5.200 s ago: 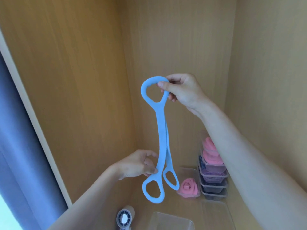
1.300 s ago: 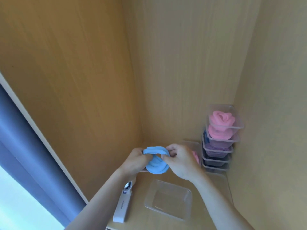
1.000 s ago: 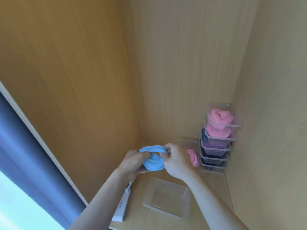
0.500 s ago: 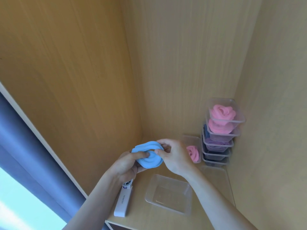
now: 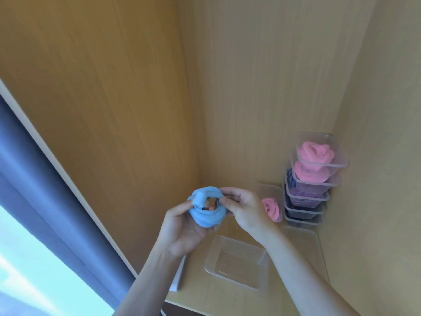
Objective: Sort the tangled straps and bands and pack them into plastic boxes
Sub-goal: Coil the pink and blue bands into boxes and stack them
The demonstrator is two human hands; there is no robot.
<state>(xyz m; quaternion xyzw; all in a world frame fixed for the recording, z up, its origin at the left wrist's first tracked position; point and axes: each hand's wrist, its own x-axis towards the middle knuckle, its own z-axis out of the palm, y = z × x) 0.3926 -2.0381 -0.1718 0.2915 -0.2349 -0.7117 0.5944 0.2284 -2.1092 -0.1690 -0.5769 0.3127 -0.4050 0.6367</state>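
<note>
Five seconds ago the blue band (image 5: 206, 209) hung long and upright between the hands. Now it is wound into a round coil with no long axis left. Compared with half a second ago, the coil has opened up, and its hole faces up toward the camera. One loose end sticks up at its upper left rim.

The left hand (image 5: 182, 229) has turned palm up and cups the coil from below, its fingers curled round it. The right hand (image 5: 245, 208) pinches the coil's right rim, its fingers (image 5: 232, 193) closed on the band. The coil is held in the air above the shelf (image 5: 227, 302), up and left of an empty clear box (image 5: 237, 267).

The shelf is light wood, closed in by wooden walls (image 5: 114, 110). In the back right corner stands a stack of boxes (image 5: 307, 185) holding pink and purple bands. A single box (image 5: 271, 205) with a pink band stands just left of it. A white gadget (image 5: 178, 277) lies partly hidden under the left wrist. A blue-grey curtain (image 5: 34, 179) hangs at the far left.
</note>
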